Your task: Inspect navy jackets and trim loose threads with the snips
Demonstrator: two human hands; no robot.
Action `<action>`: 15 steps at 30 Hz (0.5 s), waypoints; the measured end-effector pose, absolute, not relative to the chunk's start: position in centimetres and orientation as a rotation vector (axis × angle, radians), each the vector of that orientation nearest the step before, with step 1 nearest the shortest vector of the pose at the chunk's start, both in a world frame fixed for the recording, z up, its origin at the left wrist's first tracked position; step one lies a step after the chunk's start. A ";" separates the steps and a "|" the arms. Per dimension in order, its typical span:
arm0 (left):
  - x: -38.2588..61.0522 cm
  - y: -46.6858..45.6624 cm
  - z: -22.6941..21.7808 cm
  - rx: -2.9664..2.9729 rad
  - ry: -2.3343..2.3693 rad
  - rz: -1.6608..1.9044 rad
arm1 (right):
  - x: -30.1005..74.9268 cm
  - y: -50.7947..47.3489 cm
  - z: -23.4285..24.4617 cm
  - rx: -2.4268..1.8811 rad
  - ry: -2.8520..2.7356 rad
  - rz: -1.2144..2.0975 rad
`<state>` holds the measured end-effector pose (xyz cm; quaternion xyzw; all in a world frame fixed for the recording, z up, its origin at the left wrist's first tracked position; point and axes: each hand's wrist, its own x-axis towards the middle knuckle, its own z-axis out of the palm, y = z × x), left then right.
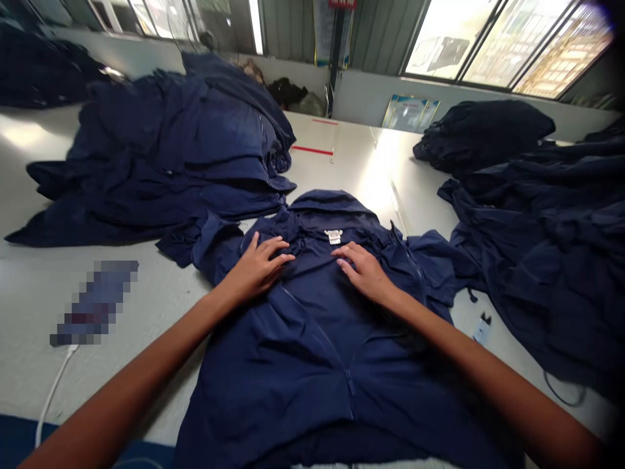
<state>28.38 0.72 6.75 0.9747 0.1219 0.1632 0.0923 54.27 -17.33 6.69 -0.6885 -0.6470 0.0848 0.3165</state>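
Note:
A navy blue hooded jacket point(293, 365) lies spread on the table in front of me, its collar away from me and its front zip partly undone. My left hand point(263, 260) rests on the jacket's left side near the collar, fingers stretched and apart. On the other side of the neck opening, my right hand point(361, 267) has its fingers extended over the lining, holding nothing. Between and just beyond the hands sits a white neck label point(334, 236). The zip pull point(348, 381) shows lower on the front.
A big heap of navy garments point(176, 143) stands at the back left. More dark garments point(547, 260) cover the right side. A blurred-out device point(97, 303) with a white cable point(53, 397) lies left. Small thread snips point(482, 327) lie on the white table point(161, 293) at right.

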 end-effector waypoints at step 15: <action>25.6 -23.4 4.3 2.872 0.341 0.151 | 45.0 -34.2 1.7 -1.813 -2.125 0.148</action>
